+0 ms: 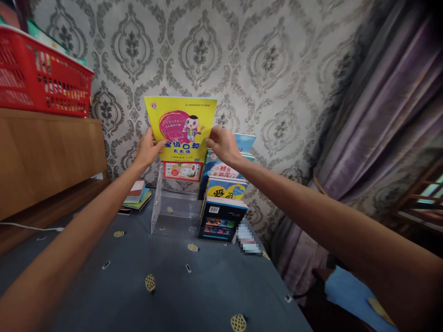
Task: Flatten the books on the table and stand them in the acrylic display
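Observation:
Both hands grip a yellow workbook (155, 115) with a cartoon child and a pink circle on its cover. My left hand (148, 150) pinches its left edge, and my right hand (224, 144) its right edge. The workbook is upright above the left side of a clear tiered book rack (156, 207). A red-edged cover with a picture (183, 171) shows just below it; I cannot tell whether it belongs to the same book. Several books stand in steps on the rack's right side, among them a blue one (221, 169), a yellow one (226, 190) and a black one (221, 221) in front.
Left of the rack lies a small stack of books (138, 196). A red basket (62, 78) sits on a wooden cabinet (51, 157), with a white cable (31, 226) below. Patterned dark cloth (173, 290) covers the table. A purple curtain (332, 152) hangs at the right.

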`<state>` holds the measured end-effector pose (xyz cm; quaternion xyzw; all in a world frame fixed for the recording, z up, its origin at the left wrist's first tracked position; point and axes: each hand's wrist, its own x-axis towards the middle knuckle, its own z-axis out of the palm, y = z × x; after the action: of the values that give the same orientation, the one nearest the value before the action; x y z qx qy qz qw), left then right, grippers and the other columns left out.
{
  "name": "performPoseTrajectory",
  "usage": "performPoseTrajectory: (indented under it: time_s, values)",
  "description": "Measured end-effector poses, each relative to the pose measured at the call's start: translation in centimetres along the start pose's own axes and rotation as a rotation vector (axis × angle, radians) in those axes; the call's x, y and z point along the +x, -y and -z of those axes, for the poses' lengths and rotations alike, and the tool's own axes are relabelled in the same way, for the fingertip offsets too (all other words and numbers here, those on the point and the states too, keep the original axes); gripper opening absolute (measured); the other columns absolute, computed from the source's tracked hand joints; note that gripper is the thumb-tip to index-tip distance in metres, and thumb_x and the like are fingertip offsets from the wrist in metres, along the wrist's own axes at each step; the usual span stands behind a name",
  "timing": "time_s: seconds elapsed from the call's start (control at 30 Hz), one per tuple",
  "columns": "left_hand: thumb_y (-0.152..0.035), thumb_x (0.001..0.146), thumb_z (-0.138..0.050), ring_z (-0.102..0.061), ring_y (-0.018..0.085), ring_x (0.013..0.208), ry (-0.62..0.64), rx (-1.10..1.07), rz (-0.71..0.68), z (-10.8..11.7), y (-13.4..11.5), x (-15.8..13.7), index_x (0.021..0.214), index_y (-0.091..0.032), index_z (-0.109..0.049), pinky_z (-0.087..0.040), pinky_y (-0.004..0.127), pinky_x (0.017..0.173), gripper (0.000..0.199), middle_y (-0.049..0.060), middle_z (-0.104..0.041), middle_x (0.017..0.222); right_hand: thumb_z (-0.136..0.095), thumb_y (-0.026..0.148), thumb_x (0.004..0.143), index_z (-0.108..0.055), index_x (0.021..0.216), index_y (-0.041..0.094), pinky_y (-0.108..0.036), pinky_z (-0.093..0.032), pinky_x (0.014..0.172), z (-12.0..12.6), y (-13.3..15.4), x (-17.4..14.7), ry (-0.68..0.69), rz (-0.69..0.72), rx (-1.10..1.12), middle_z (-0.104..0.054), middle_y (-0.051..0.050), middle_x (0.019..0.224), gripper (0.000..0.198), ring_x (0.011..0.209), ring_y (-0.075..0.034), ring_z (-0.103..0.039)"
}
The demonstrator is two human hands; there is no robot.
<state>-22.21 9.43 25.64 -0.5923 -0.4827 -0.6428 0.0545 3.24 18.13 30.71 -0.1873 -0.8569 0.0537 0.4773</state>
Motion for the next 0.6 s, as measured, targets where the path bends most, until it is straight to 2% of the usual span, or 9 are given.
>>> performPoseTrajectory:
  time_s: [0.17, 0.4, 0.6]
  values:
    - [-0.023, 0.083, -0.064, -0.07, 0.027, 0.093, 0.0, -0.004, 0.027, -0.5, 0.7, 0.0, 0.126, -0.012, -0.047, -0.063, 0.051, 0.078, 0.047, 0.016, -0.066, 0.116, -0.056, 0.013, 0.08, -0.056, 0.078, 0.02, -0.04, -0.054, 0.077, -0.1, 0.3, -0.4, -0.016, -0.035, -0.04, -0.063, -0.002, 0.076, 0.007, 0.075, -0.019, -0.06]
    - [-0.026, 0.083, -0.065, -0.07, 0.025, 0.093, 0.019, 0.004, 0.026, -0.5, 1.1, 0.3, 0.121, -0.014, -0.049, -0.062, 0.051, 0.082, 0.043, 0.014, -0.066, 0.114, -0.054, 0.013, 0.082, -0.058, 0.082, 0.019, -0.042, -0.054, 0.078, -0.3, -0.3, -0.5, 0.008, -0.057, -0.027, -0.063, -0.003, 0.077, 0.007, 0.079, -0.021, -0.062]
    - [-0.034, 0.081, -0.066, -0.071, 0.025, 0.088, 0.016, -0.017, -0.028, -0.6, 2.0, 0.6, 0.121, -0.019, -0.052, -0.064, 0.048, 0.075, 0.045, 0.009, -0.069, 0.106, -0.055, 0.015, 0.082, -0.061, 0.084, 0.019, -0.04, -0.053, 0.077, -0.1, -0.5, -0.8, 0.019, -0.051, -0.051, -0.067, -0.005, 0.081, 0.008, 0.08, -0.023, -0.064]
